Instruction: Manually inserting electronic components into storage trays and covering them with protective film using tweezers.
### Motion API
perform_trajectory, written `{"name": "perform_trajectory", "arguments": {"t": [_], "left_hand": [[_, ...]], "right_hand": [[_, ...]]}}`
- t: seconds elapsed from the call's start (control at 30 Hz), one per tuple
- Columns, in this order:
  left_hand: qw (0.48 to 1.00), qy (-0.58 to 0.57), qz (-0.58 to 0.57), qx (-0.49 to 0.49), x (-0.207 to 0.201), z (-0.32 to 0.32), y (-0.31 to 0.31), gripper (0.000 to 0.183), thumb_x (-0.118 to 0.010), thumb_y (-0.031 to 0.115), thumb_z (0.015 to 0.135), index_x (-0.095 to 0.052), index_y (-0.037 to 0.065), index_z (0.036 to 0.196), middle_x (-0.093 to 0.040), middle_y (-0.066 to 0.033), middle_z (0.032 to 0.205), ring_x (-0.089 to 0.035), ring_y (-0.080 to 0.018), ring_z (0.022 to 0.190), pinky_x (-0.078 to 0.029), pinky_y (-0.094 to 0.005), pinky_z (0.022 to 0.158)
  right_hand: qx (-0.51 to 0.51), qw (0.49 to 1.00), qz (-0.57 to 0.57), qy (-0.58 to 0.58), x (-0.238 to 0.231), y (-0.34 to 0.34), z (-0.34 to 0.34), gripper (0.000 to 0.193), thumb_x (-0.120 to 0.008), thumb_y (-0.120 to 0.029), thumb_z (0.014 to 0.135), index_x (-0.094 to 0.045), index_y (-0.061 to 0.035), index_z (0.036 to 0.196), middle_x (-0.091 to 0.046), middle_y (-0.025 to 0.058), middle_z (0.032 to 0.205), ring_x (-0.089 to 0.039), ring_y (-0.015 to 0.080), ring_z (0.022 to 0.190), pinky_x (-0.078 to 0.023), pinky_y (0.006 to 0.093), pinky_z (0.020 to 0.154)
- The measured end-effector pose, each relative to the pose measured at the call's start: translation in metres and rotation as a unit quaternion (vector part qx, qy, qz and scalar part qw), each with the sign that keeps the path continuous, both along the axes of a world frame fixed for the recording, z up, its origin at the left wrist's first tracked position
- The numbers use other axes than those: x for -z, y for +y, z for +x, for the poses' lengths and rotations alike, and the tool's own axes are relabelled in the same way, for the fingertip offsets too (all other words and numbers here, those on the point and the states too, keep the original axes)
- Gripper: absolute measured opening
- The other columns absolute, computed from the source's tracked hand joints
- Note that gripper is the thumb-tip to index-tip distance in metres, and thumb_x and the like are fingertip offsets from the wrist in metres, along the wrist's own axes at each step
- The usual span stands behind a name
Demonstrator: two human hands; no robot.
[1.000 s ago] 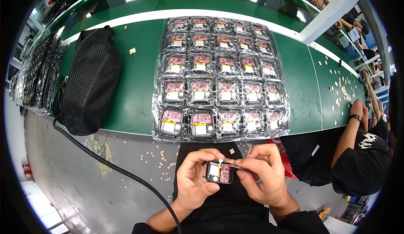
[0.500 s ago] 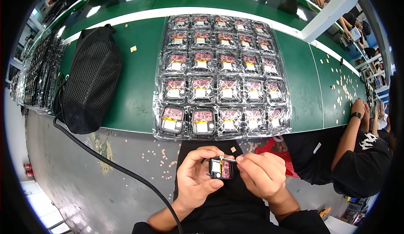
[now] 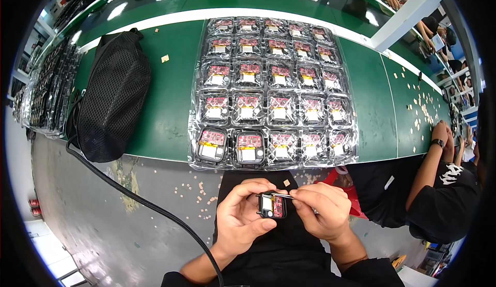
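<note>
Scanning from the left: stacked dark trays point(image 3: 44, 88) at the counter point(image 3: 170, 80) edge, then a black mesh bag point(image 3: 114, 96) with a black cable point(image 3: 129, 196) running down past the lap. Mid-counter, a clear blister tray point(image 3: 274, 88) holds rows of small units with red boards; nearly all pockets look filled, and the two at front left sit in black housings. Below, over the lap, left hand point(image 3: 240, 225) is clamped round a small black unit point(image 3: 272, 205), off the counter. Right hand point(image 3: 323, 214) is pinched shut on thin tweezers point(image 3: 284, 196), tip at the unit's top edge. Judging progress: this unit is mid-work; I cannot tell which of the tray's units are finished. Far right, another person's arm point(image 3: 431, 158) rests by scattered paper bits point(image 3: 418, 106).
</note>
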State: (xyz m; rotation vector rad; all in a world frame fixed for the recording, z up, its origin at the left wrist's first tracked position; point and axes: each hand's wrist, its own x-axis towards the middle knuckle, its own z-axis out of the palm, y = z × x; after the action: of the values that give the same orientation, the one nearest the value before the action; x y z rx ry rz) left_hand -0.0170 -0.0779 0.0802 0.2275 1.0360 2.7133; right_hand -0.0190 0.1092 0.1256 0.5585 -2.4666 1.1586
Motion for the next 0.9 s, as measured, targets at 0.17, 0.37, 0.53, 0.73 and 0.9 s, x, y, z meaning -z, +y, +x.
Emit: {"name": "perform_trajectory", "arguments": {"t": [0.17,0.37,0.53,0.73,0.9], "left_hand": [[1.000,-0.021,-0.008,-0.004,-0.0025,0.0012,-0.0011,0.059,-0.084,0.000,0.081,-0.053,-0.003,0.131,-0.052,-0.0174,0.134,-0.060,-0.0318,0.124,-0.050,-0.0411,0.107],[0.998,-0.010,-0.056,-0.020,-0.0040,0.0013,-0.0032,0.059,-0.084,0.000,0.080,-0.057,-0.005,0.132,-0.051,-0.0173,0.136,-0.061,-0.0350,0.124,-0.054,-0.0417,0.103],[0.998,0.016,-0.056,-0.028,-0.0031,0.0018,-0.0034,0.061,-0.084,-0.001,0.080,-0.056,-0.005,0.134,-0.050,-0.0172,0.137,-0.061,-0.0358,0.124,-0.055,-0.0423,0.103],[0.997,0.021,-0.071,-0.021,-0.0001,0.0000,-0.0030,0.061,-0.083,-0.001,0.081,-0.056,-0.006,0.135,-0.049,-0.0166,0.139,-0.060,-0.0321,0.125,-0.054,-0.0404,0.103],[0.998,0.008,-0.063,-0.015,-0.0040,-0.0001,-0.0032,0.061,-0.083,-0.002,0.080,-0.055,-0.008,0.135,-0.046,-0.0167,0.141,-0.060,-0.0293,0.124,-0.054,-0.0393,0.104]], "right_hand": [[0.019,0.997,0.066,0.041,-0.0014,-0.0030,0.0006,0.022,-0.079,0.001,0.075,-0.072,-0.0005,0.096,-0.071,0.0083,0.084,-0.066,0.0210,0.062,-0.051,0.0307,0.053],[0.003,0.995,0.087,0.052,-0.0023,-0.0029,-0.0031,0.020,-0.079,0.000,0.076,-0.072,0.0000,0.094,-0.070,0.0102,0.082,-0.064,0.0223,0.058,-0.049,0.0305,0.051],[0.003,0.994,0.095,0.052,-0.0035,-0.0004,-0.0024,0.025,-0.080,0.002,0.072,-0.072,-0.0012,0.095,-0.070,0.0071,0.084,-0.063,0.0174,0.059,-0.049,0.0291,0.051],[0.005,0.995,0.083,0.060,-0.0011,0.0032,-0.0020,0.024,-0.080,0.002,0.072,-0.072,-0.0004,0.095,-0.070,0.0074,0.083,-0.062,0.0172,0.058,-0.048,0.0284,0.049],[0.007,0.994,0.086,0.069,0.0026,0.0017,-0.0015,0.025,-0.080,0.002,0.072,-0.072,-0.0001,0.096,-0.070,0.0070,0.084,-0.061,0.0169,0.057,-0.046,0.0285,0.048]]}}
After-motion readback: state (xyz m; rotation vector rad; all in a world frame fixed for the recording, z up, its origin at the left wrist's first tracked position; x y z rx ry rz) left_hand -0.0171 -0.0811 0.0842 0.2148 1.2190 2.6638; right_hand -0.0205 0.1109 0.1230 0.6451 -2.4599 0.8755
